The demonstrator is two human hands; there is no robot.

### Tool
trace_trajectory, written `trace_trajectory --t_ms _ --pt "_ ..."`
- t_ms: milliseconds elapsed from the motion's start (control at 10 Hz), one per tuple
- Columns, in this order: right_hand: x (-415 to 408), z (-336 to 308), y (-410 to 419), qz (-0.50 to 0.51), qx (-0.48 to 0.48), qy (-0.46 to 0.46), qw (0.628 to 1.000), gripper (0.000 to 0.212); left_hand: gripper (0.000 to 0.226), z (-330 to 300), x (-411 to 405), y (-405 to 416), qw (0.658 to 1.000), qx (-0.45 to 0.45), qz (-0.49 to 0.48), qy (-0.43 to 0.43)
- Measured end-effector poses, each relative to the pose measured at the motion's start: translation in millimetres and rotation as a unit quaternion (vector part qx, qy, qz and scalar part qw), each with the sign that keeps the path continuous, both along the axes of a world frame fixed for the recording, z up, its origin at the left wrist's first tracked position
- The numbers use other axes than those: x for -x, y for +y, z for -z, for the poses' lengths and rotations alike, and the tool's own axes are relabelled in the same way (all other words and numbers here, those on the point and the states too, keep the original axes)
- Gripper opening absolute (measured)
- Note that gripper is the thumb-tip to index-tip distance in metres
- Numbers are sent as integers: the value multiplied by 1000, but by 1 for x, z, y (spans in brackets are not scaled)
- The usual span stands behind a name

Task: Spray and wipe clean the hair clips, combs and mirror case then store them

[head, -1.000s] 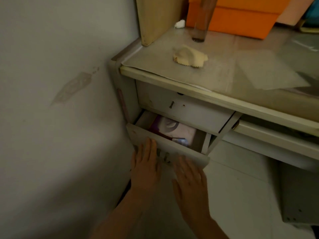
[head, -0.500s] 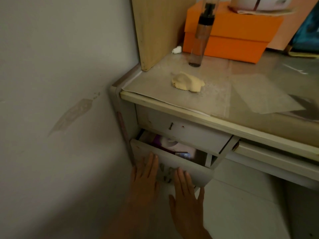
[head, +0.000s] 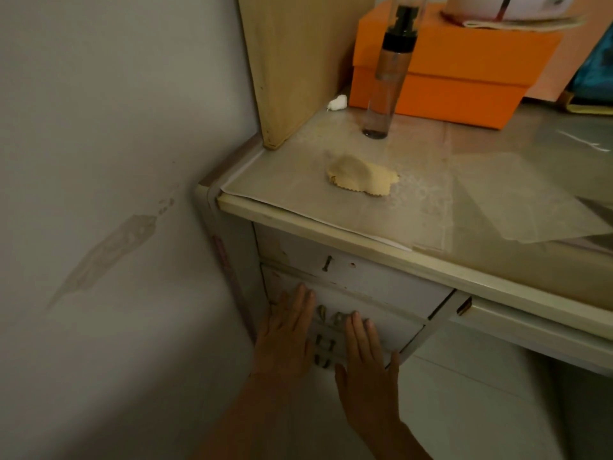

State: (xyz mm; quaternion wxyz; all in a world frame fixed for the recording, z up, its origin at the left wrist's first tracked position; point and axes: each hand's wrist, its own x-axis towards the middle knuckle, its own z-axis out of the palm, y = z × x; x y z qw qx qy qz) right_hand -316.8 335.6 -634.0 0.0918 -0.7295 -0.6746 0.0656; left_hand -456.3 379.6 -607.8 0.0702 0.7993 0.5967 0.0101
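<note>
Left hand [head: 288, 336] and right hand [head: 366, 355] flat, fingers straight, on closed drawer front [head: 391, 327], contents hidden, handle [head: 326, 340] partly covered

Single head view, looking forward-down, close on desk [head: 331, 224] corner drawers.

Dim corner with an old desk [head: 497, 280] against a grey wall [head: 99, 161].

The wall left of the desk bears a pale scuff [head: 109, 250]. A wooden panel [head: 298, 61] stands on the desk's back left corner. Pale floor [head: 464, 410] lies below the desk.
</note>
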Motion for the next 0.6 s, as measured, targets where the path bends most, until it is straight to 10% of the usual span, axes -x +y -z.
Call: trace_trajectory --t_ms 600 --pt "-4 -40 6 -63 118 62 989 75 78 -60 -1 -14 992 -125 -5 3"
